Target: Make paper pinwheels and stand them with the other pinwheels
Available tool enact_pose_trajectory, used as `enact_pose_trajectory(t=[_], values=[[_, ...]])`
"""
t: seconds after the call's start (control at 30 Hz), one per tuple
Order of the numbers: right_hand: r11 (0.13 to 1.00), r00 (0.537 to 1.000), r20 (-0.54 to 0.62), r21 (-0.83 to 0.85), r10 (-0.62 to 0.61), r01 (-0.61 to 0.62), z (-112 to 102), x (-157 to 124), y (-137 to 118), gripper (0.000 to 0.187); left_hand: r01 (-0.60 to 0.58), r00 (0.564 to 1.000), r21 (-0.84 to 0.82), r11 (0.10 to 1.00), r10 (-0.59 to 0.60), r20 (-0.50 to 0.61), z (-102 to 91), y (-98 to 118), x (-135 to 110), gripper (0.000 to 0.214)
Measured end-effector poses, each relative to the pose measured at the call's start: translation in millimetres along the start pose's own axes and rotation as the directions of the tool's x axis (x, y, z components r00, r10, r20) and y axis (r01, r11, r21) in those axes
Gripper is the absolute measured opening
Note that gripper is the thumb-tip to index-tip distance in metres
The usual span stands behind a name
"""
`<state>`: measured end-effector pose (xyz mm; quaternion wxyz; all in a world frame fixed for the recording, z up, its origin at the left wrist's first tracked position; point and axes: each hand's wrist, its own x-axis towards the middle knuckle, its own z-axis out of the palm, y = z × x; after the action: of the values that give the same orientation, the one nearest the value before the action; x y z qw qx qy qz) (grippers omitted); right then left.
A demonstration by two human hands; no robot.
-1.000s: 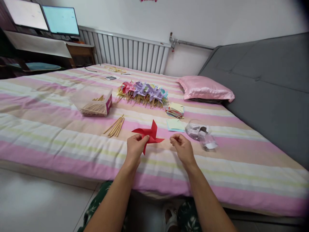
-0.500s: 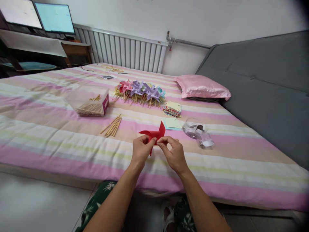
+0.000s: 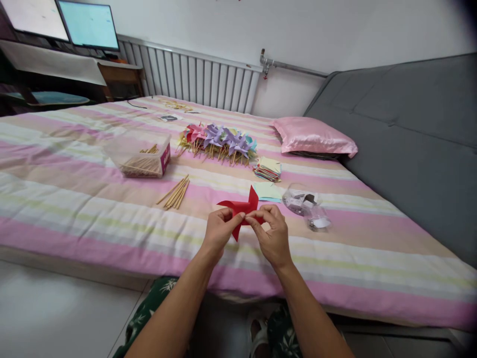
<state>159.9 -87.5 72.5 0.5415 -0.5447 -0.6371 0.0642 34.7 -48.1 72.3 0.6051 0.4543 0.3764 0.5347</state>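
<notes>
Centrally, a red paper pinwheel [image 3: 244,206] is held up above the near side of a bed [image 3: 112,219] with a striped cover. By the left hand [image 3: 218,231] the paper is pinched, its thumb laid on the near face at the middle. By the right hand [image 3: 272,233] the same middle is met, thumb and forefinger pressed together against the paper; whether something small is gripped between them cannot be told.

With the red pinwheel taken as the clock's centre, a bunch of paper pinwheels [image 3: 227,140] on sticks is laid towards twelve o'clock; these are judged finished. At ten o'clock, thin sticks are kept in a clear plastic tub [image 3: 141,168], and nearer, towards nine, a loose bundle of sticks [image 3: 174,193] is spread. A stack of cut papers [image 3: 267,169] is placed at one o'clock, with pale paper sheets [image 3: 269,193] just nearer. Towards three, two clear containers [image 3: 307,209] are set side by side; their contents are too small to name.

On the red pinwheel the blades are already shaped, but no stick can be seen, so fastening and mounting are judged left. By the stacked papers and loose sticks, more making is suggested.
</notes>
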Motion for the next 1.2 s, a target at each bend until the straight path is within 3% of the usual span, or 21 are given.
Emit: enact_pose_trajectory(t=[0.2, 0.47, 0.67, 0.8, 0.9, 1.03, 1.13, 1.2], values=[[0.998, 0.999, -0.016, 0.055, 0.032, -0.031, 0.6, 0.2, 1.2, 0.010, 0.031, 0.999, 0.002, 1.000, -0.031, 0.009, 0.5, 1.5, 0.2, 0.027], [0.983, 0.992, 0.040, 0.133, 0.123, -0.127, -2.6, 2.3, 5.5, 0.009, -0.070, 0.995, 0.054, 0.996, 0.066, 0.069, 0.3, -1.7, 1.2, 0.018], [0.964, 0.985, 0.079, 0.209, 0.151, -0.164, -3.9, 2.2, 4.0, 0.010, -0.156, 0.986, 0.197, 0.968, 0.142, 0.086, 0.6, -1.6, 0.4, 0.013], [0.946, 0.979, 0.113, 0.259, 0.172, -0.196, -3.1, 1.9, 2.9, 0.011, -0.178, 0.983, 0.221, 0.959, 0.161, 0.091, 0.6, -2.4, 0.2, 0.011], [0.932, 0.979, 0.074, 0.299, 0.192, -0.205, -0.4, 0.7, 4.6, 0.010, -0.167, 0.984, 0.199, 0.966, 0.151, 0.092, 0.7, -3.1, 0.1, 0.012], [0.871, 0.969, 0.034, 0.431, 0.245, -0.235, 4.4, -1.2, 6.7, 0.024, -0.167, 0.984, 0.187, 0.968, 0.152, 0.091, 1.0, -3.8, -0.3, 0.013], [0.819, 0.958, 0.082, 0.502, 0.275, -0.278, 5.6, -1.1, 6.0, 0.036, -0.167, 0.984, 0.185, 0.968, 0.151, 0.096, 1.2, -3.5, -0.8, 0.017], [0.834, 0.960, 0.112, 0.477, 0.256, -0.278, 4.6, -0.5, 5.6, 0.035, -0.163, 0.984, 0.181, 0.970, 0.147, 0.098, 1.1, -3.6, -1.0, 0.019]])
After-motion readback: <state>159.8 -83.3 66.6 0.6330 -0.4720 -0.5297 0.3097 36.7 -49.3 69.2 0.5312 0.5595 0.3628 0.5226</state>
